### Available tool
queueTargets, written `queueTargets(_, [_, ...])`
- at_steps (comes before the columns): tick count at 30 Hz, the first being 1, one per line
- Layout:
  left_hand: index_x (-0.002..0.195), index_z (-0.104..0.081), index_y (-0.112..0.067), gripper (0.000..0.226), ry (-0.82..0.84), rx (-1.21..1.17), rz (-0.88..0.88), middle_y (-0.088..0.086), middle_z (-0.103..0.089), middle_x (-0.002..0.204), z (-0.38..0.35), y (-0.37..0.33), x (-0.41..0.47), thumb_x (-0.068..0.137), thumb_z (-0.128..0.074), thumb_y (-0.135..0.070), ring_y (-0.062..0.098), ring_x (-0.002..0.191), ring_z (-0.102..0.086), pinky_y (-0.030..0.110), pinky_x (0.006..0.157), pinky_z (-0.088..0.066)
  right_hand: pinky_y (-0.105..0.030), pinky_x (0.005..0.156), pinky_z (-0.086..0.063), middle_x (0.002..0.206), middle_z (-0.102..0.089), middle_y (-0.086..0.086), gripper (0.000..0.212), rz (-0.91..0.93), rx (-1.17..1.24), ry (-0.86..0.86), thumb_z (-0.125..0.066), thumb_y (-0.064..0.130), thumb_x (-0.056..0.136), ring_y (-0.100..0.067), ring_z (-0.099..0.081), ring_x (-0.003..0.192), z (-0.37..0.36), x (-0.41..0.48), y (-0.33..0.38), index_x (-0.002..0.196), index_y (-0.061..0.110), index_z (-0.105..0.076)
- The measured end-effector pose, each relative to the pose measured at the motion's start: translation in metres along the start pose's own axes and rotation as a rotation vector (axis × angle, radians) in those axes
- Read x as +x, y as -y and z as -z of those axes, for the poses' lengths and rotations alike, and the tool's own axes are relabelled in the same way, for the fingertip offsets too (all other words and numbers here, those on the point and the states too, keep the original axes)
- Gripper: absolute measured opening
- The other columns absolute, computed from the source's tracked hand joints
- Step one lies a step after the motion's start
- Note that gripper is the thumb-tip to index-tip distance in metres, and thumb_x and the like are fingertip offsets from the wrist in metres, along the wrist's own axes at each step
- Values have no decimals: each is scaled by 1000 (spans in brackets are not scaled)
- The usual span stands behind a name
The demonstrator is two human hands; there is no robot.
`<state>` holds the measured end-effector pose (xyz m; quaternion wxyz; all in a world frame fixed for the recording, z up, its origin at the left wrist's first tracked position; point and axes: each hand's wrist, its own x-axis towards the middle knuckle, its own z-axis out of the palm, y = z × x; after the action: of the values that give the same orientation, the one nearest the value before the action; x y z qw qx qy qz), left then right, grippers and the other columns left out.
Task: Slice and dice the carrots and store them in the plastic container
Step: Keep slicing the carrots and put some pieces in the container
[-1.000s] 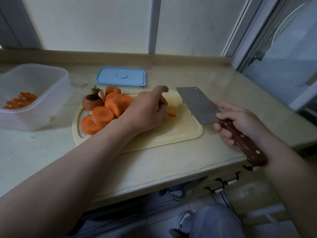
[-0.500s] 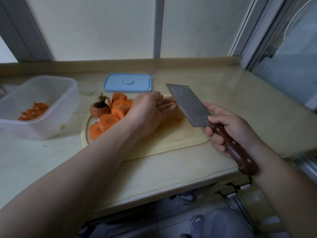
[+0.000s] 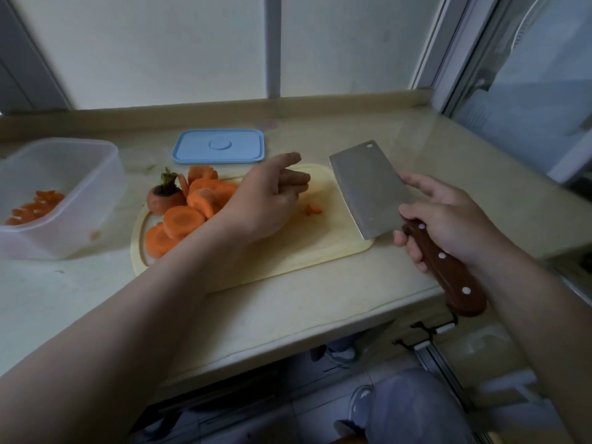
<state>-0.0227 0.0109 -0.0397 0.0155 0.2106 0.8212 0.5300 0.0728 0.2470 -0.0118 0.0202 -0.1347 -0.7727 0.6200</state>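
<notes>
Thick orange carrot slices are piled on the left part of a pale yellow cutting board, beside a carrot top with its dark stem. A small carrot bit lies mid-board. My left hand hovers over the board just right of the pile, fingers loosely spread, holding nothing. My right hand grips the brown wooden handle of a cleaver, its blade flat above the board's right end. A clear plastic container at the left holds several carrot pieces.
A blue container lid lies on the counter behind the board. The beige counter ends close in front of me, and a raised ledge runs along the wall. A glass partition stands at the right. My knee shows below the counter edge.
My left hand has lifted a little and opened its fingers over the board. The cleaver has shifted slightly right, off the middle of the board. The view has tilted.
</notes>
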Motion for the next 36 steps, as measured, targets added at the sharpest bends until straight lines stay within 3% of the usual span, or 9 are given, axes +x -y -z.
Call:
queueTargets(3, [144, -45, -14, 54, 18, 356, -164, -3, -68, 117, 3, -2, -5, 93, -51, 1, 8, 102, -64, 25, 97, -51, -28, 36, -42, 59, -62, -16, 55, 27, -13, -52, -48, 1, 103, -21, -51, 38, 6, 0, 1, 145, 37, -53])
queueTargets(7, [144, -48, -14, 54, 91, 514, -277, -3, -69, 117, -4, 1, -7, 91, -61, -8, 10, 93, -59, 26, 91, -48, -28, 39, -43, 59, -63, -16, 57, 8, -38, -92, -50, 3, 102, -22, -52, 39, 16, 5, -3, 148, 36, -51])
queueTargets(14, [138, -55, -9, 51, 68, 523, -354, -5, -74, 107, -8, 7, -2, 88, -66, -5, 5, 79, -52, 14, 80, -40, -28, 38, -43, 59, -62, -17, 58, -44, -91, -66, -48, 1, 102, -22, -51, 39, 16, 9, -13, 147, 38, -51])
queueTargets(28, [130, -61, -11, 42, 44, 529, -397, -1, -74, 104, -16, 9, 3, 89, -70, -15, 18, 92, -67, 31, 87, -52, -27, 39, -43, 60, -62, -16, 59, -72, -147, 70, -45, 4, 105, -22, -51, 40, -3, 2, -11, 152, 39, -45])
queueTargets(36, [120, -67, -9, 36, -2, 461, -407, -3, -76, 98, -19, 9, 4, 86, -75, -15, 13, 78, -66, 23, 81, -49, -29, 39, -45, 57, -62, -12, 63, -62, -155, 117, -43, 3, 104, -22, -53, 40, -21, 1, -10, 151, 44, -41])
